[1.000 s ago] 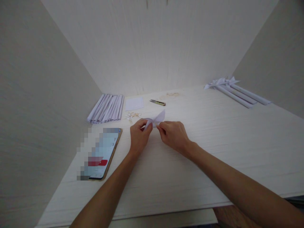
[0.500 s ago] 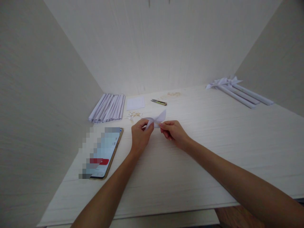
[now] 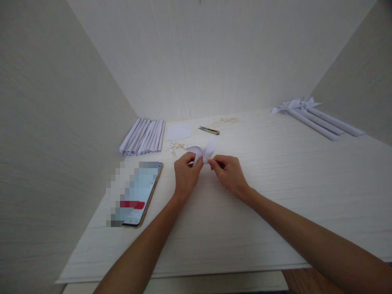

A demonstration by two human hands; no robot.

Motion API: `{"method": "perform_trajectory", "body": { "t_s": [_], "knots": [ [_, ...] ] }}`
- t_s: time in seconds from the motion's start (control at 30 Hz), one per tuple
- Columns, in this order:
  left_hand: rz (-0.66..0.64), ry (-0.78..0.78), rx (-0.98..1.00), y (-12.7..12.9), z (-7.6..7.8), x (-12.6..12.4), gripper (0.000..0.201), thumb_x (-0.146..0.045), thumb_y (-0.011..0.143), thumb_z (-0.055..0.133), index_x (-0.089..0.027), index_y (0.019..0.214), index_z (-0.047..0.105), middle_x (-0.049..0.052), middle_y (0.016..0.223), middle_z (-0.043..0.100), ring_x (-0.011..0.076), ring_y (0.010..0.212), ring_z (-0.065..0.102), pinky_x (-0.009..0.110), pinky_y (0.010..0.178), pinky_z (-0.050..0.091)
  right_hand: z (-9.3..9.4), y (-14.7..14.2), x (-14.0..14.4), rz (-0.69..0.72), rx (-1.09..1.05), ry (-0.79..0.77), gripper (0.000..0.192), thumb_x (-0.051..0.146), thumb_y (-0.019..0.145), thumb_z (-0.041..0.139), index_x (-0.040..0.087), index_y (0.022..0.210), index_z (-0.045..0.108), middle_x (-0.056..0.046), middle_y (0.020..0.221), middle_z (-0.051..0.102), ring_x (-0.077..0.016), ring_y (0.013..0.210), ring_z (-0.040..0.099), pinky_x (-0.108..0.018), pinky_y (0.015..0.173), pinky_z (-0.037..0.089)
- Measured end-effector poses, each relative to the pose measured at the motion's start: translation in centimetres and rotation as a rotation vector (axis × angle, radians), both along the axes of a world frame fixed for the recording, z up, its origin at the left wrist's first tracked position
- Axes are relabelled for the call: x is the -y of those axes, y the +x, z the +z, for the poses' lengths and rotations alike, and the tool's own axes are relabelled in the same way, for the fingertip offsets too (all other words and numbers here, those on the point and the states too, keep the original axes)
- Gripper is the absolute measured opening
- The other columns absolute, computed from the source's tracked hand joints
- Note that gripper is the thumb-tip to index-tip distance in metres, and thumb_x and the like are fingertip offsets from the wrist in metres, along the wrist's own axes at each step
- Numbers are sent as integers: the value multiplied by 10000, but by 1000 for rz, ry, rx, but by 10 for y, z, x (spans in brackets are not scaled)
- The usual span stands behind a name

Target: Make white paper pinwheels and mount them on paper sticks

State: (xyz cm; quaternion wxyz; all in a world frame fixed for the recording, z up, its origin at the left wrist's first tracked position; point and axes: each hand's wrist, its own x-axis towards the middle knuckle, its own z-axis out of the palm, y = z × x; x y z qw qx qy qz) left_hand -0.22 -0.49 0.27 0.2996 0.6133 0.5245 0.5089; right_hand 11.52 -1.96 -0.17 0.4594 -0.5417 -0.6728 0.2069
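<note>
Pinching a small folded paper piece (image 3: 202, 151) just above frame centre, over the white table (image 3: 275, 196). Left hand (image 3: 186, 176) closing thumb and forefinger on its lower left part, right hand (image 3: 229, 173) nipping the lower right. Long axis running left to right, wing tips pointing toward upper right. Lying left: phone (image 3: 139, 194), paper rolls (image 3: 143, 136). Resting beyond: cutter (image 3: 208, 130).
</note>
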Motion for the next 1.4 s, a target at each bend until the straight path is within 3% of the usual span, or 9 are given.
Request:
{"method": "perform_trajectory", "body": {
  "t_s": [0.5,0.73,1.07,1.4],
  "knots": [
    [-38,33,-35,-2,-2,-2,79,-176,643,521,-154,617,592,2,693,595,117,684,540,202,578,444,0,5,-4,48,109,-37,299,217,724,456,167,435,399,39,420,368,-78,428,311,-229,459,226],
    [-41,-66,-24,1,-3,-1,118,-191,631,542,-131,662,639,28,699,633,134,670,566,230,581,459,-1,7,-8,29,7,-63,291,240,711,461,165,434,412,46,417,338,-78,433,303,-225,446,228],
    [-31,-54,23,3,-1,0,100,-197,633,550,-136,640,629,11,655,633,123,627,565,225,571,452,0,9,-9,51,-37,-99,275,243,697,462,166,436,425,48,407,343,-78,424,308,-228,444,230],
    [-2,-85,214,-4,-16,-13,153,-271,627,565,-131,647,624,-5,610,603,124,611,556,252,603,468,-5,5,-7,65,-72,-114,269,271,734,429,169,486,446,44,417,376,-80,411,325,-219,427,234]
  ]
}}
